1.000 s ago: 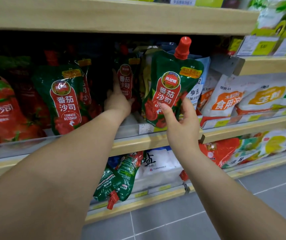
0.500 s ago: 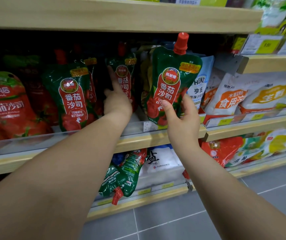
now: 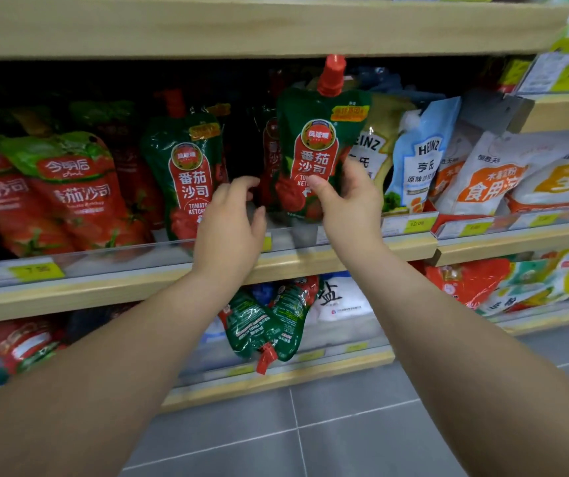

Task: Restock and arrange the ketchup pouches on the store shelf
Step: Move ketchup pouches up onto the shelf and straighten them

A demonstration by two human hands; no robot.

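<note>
My right hand (image 3: 346,197) grips the lower part of a green ketchup pouch (image 3: 317,146) with a red cap, held upright at the front of the middle shelf (image 3: 310,259). My left hand (image 3: 229,225) hovers in front of the shelf with fingers loosely curled, holding nothing. It is between that pouch and another green ketchup pouch (image 3: 186,173) standing to the left. A further pouch stands partly hidden behind the held one. Two more green pouches (image 3: 266,325) lie cap-down on the shelf below.
Red tomato sauce pouches (image 3: 69,194) fill the left of the middle shelf. Heinz pouches (image 3: 420,156) and white-orange bags (image 3: 496,173) stand to the right. A wooden shelf board (image 3: 242,25) runs close above. Grey floor tiles (image 3: 310,435) lie below.
My left hand has pulled back out of the shelf from the rear pouch and now hovers at the front edge. The right hand keeps holding its pouch upright.
</note>
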